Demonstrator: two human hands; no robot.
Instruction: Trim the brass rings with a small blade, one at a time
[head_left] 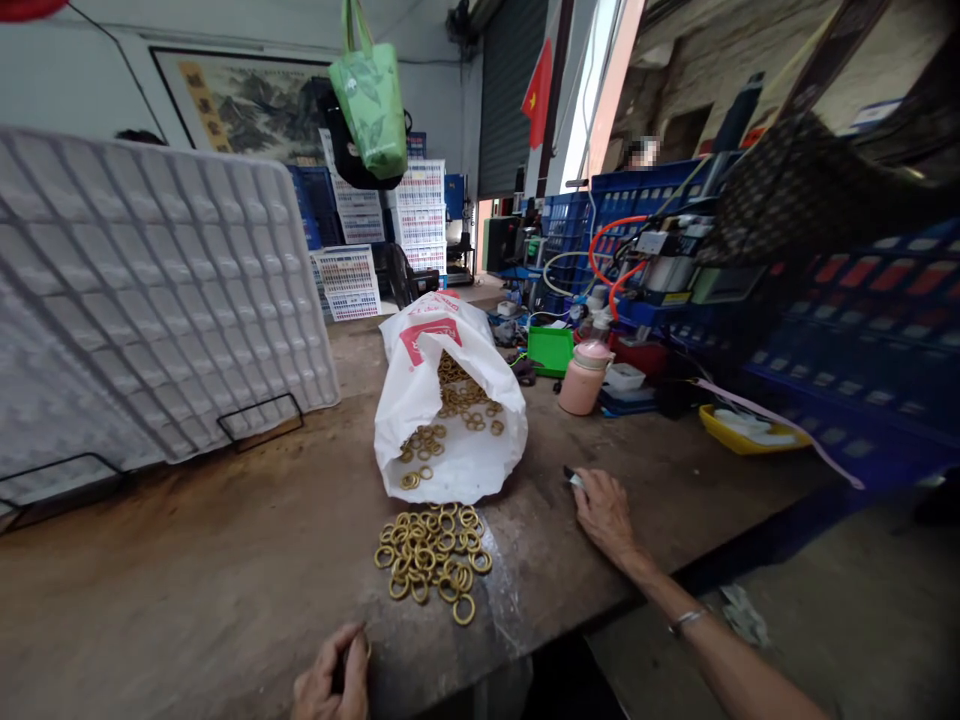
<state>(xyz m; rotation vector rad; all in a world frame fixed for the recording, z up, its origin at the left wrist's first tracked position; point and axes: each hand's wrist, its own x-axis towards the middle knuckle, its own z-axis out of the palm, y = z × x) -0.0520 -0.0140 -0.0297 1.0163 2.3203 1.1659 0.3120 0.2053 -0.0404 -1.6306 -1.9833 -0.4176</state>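
A pile of brass-coloured rings [431,550] lies on the brown table [187,590] in front of an open white plastic bag [480,470], which has more rings inside. My left hand [334,675] is at the table's front edge, left of and nearer than the pile. Its fingers are curled round something mostly hidden, perhaps a ring. To the right of the bag, my right hand [604,510] rests on the table, fingers closed on a small dark-tipped object [574,478] with a pale part. A bracelet is on the right wrist.
White moulded trays [165,290] stand upright in black wire holders at the left. Beyond my right hand are a pink bottle [583,380], a green tray [550,350] and a yellow tray [750,432]. A machine with orange hoses [660,270] stands at the back right.
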